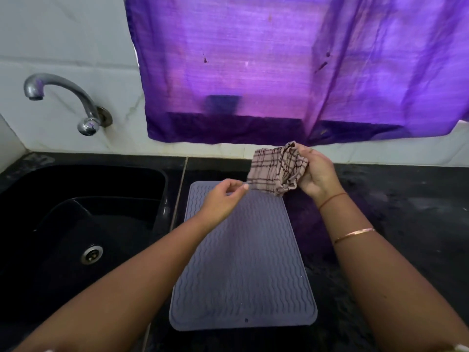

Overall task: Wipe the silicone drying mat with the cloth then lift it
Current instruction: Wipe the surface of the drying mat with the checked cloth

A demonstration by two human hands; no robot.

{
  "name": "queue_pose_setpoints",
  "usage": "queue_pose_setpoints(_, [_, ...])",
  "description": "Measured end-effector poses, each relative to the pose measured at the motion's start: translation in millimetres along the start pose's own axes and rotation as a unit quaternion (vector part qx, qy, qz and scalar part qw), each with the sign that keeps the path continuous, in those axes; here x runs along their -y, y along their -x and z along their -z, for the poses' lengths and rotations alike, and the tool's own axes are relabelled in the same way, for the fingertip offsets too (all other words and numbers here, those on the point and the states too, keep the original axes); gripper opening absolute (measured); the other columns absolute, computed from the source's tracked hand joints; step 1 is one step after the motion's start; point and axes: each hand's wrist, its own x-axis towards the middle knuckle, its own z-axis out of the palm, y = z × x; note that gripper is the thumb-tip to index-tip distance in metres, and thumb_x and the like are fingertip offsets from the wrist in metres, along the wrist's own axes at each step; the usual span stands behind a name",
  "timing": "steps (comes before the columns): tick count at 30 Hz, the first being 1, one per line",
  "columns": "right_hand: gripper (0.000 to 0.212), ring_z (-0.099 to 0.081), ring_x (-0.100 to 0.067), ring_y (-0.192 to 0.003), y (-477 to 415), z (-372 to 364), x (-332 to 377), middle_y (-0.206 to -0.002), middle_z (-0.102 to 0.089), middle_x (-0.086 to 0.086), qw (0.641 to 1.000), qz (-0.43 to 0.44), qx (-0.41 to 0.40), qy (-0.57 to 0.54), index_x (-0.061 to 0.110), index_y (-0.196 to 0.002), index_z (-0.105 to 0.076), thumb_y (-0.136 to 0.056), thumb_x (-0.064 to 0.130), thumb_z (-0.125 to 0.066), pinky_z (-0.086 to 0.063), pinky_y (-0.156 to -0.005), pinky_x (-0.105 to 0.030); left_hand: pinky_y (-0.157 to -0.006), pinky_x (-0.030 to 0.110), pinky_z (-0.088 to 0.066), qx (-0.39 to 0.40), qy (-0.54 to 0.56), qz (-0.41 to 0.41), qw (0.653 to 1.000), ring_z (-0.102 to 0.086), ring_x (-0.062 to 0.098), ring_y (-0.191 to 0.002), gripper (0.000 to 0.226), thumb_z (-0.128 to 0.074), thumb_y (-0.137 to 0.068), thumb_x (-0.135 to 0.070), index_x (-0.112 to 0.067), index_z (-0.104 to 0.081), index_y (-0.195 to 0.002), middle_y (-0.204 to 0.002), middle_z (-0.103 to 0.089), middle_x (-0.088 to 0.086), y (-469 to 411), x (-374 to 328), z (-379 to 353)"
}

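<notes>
Silicone drying mat (243, 262): grey-lilac, wavy ribbed surface, rounded corners, one small hole near its front edge. Lies flat on the dark countertop (393, 199), long side running away from the person, just right of the sink; the left forearm crosses over its near-left part.

Cloth (278, 168): beige with dark brown check lines, bunched and partly folded. Held up in the air above the mat's far right corner, not touching the mat.

Right hand (317, 171): palm turned inward, fingers closed around the gathered right side of the cloth, gripping it firmly. A thin thread band sits at the wrist, and a slim gold-coloured bangle (354, 235) further down the forearm.

Left hand (225, 196): raised over the far end of the mat, fingers loosely curled with thumb and forefinger tips close together, right at the cloth's lower left edge. Whether it pinches the fabric or only meets it, I cannot tell.

Sink (162, 189): black, set into the counter to the left of the mat, with a round metal drain (91, 254) in the basin floor.

Tap (61, 97): chrome, curved spout, fixed to the pale tiled wall above the sink.

Curtain (291, 67): purple fabric, backlit, hanging behind the counter, a few dark marks on it, lower hem just above the counter's back edge.
</notes>
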Motion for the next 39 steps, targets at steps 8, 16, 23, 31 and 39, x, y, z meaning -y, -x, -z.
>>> queue_pose_setpoints(8, [0.024, -0.060, -0.034, -0.084, 17.1, -66.5, -25.3, -0.101, -0.057, -0.024, 0.987, -0.140, 0.068, 0.038, 0.001, -0.102, -0.059, -0.086, 0.019, -0.053, -0.053, -0.078, -0.046, -0.083, 0.014, -0.048, 0.052, 0.099, -0.088, 0.990, -0.054, 0.001, -0.111, 0.076, -0.071, -0.068, -0.055, -0.025, -0.042, -0.132, -0.124, -0.054, -0.012, 5.1, -36.7, 16.6])
queue_pose_setpoints(16, [0.014, -0.062, -0.024, -0.076, 37.1, -98.9, -39.0, -0.085, -0.061, -0.016, 0.984, -0.173, 0.040, -0.011, 0.000, -0.092, -0.055, -0.095, 0.007, -0.044, -0.057, -0.069, -0.035, -0.107, 0.027, -0.038, 0.001, 0.204, -0.081, 0.976, -0.051, 0.008, -0.125, 0.044, -0.049, -0.099, -0.028, -0.020, -0.042, -0.141, -0.136, -0.055, -0.005, 5.6, -24.7, 34.9])
queue_pose_setpoints(23, [0.019, -0.059, -0.020, -0.108, 49.5, -95.1, -62.8, -0.107, -0.065, -0.004, 0.979, -0.075, 0.099, 0.164, 0.015, -0.108, -0.055, -0.090, 0.020, -0.060, -0.044, -0.082, -0.030, -0.088, 0.035, -0.051, 0.041, 0.445, 0.113, 0.887, -0.060, 0.022, -0.096, 0.059, -0.024, -0.102, -0.047, -0.006, -0.050, -0.135, -0.115, -0.061, 0.016, 1.4, -25.8, 75.6])
queue_pose_setpoints(31, [0.061, -0.066, -0.021, -0.097, 57.5, -79.9, -94.7, -0.112, -0.068, -0.009, 0.914, -0.147, 0.209, 0.314, 0.011, -0.117, -0.055, -0.070, 0.045, -0.076, -0.054, -0.080, -0.036, -0.092, 0.045, -0.047, 0.076, 0.385, 0.197, 0.899, -0.057, 0.035, -0.115, 0.076, -0.021, -0.095, -0.063, -0.004, -0.055, -0.130, -0.128, -0.057, 0.024, 2.1, -17.0, 93.7])
queue_pose_setpoints(39, [0.024, -0.067, -0.028, -0.095, 66.4, -94.4, -105.0, -0.104, -0.069, -0.014, 0.939, -0.096, 0.114, 0.311, 0.010, -0.108, -0.058, -0.085, 0.017, -0.066, -0.054, -0.088, -0.045, -0.080, 0.047, -0.052, 0.158, 0.249, 0.299, 0.907, -0.063, 0.034, -0.101, 0.074, -0.037, -0.084, -0.073, -0.011, -0.063, -0.114, -0.112, -0.066, 0.019, 14.2, 25.8, 104.8])
